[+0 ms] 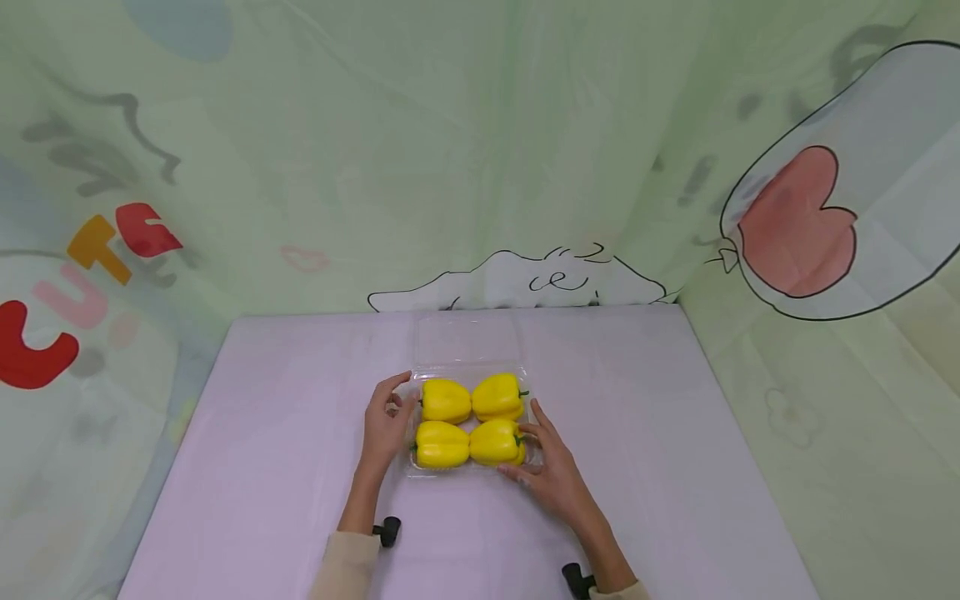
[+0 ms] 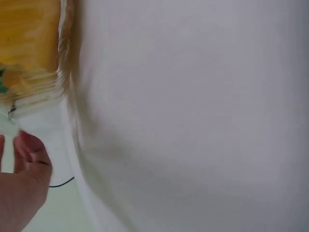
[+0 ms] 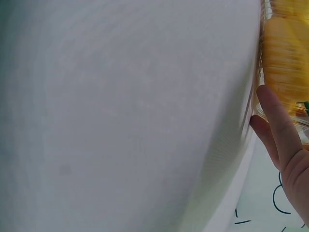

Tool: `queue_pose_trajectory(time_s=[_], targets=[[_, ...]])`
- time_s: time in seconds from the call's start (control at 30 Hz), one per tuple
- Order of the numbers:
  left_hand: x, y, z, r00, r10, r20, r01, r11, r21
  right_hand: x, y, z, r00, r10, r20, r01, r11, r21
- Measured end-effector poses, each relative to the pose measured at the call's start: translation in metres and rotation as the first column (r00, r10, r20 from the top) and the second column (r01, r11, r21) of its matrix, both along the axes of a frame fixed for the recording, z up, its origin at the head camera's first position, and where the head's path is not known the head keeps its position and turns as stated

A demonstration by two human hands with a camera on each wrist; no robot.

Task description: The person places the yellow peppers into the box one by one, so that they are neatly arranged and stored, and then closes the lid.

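A clear plastic clamshell box [image 1: 431, 473] lies on the table with several yellow bell peppers [image 1: 442, 443] in it, set in two rows. Its see-through lid [image 1: 467, 340] is folded back on the far side. At the box's left side is my left hand [image 1: 386, 423], thumb and fingers bent loosely around a gap, fingertips right at the rim. My right hand [image 1: 551, 471] spreads around the near right corner, with the thumb at the front edge and the fingers along the right side. In the right wrist view, nearly straight fingers [image 3: 280, 121] touch the box wall.
The table [image 1: 637, 417] has a pale lilac cover. Printed cloth [image 1: 465, 167] hangs along its back and both sides. A small black device [image 1: 387, 531] sits at the left wrist, and another [image 1: 576, 579] at the right wrist.
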State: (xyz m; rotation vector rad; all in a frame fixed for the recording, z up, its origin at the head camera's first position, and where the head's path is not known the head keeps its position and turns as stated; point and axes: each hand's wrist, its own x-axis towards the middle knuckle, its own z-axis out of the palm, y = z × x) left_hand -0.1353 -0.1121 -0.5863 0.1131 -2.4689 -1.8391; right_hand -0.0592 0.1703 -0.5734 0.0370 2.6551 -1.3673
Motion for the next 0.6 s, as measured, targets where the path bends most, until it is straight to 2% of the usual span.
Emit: queue_pose_trajectory(time_s=[0.1,0.23,0.33,0.5,0.6], targets=[[-0.011,-0.004,-0.003,0.995,0.043,0.091,-0.052,0.994,0.099,0.000,0.001,0.001,1.000,0.003,0.002,-0.003,1.000,-0.007],[-0.028,-0.008,-0.009,0.974,0.036,0.224,-0.088,0.970,0.228,0.001,0.002,0.000,1.000,0.001,0.001,-0.001,1.000,-0.009],[-0.041,-0.011,-0.012,0.958,0.001,0.287,-0.105,0.932,0.347,0.001,0.001,-0.002,1.000,-0.002,-0.010,0.002,1.000,-0.008],[-0.059,-0.012,-0.012,0.932,-0.068,0.356,-0.130,0.855,0.503,0.001,0.001,-0.003,1.000,0.001,-0.029,-0.001,1.000,-0.018],[-0.067,-0.012,-0.012,0.920,-0.102,0.379,-0.125,0.838,0.531,0.000,0.001,-0.003,0.999,-0.001,-0.037,0.000,1.000,-0.021]])
